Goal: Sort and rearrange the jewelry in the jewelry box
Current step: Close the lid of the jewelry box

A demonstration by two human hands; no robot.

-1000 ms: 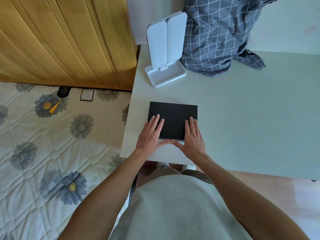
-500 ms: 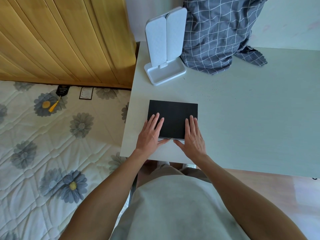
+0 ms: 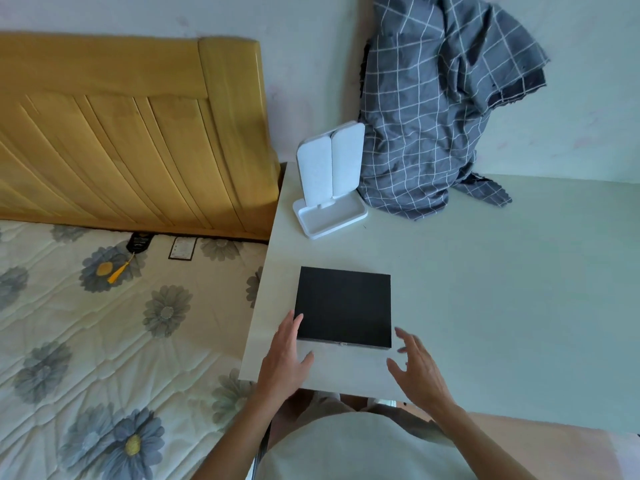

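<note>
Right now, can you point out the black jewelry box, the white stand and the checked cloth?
black jewelry box [image 3: 343,306], head view, middle of its closed lid.
white stand [image 3: 330,168], head view, upright panels.
checked cloth [image 3: 433,109], head view, middle folds.

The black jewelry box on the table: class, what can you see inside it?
Nothing: the black jewelry box lies shut on the table, its lid covering the contents. Both the left hand and right hand are open beside it.
</note>
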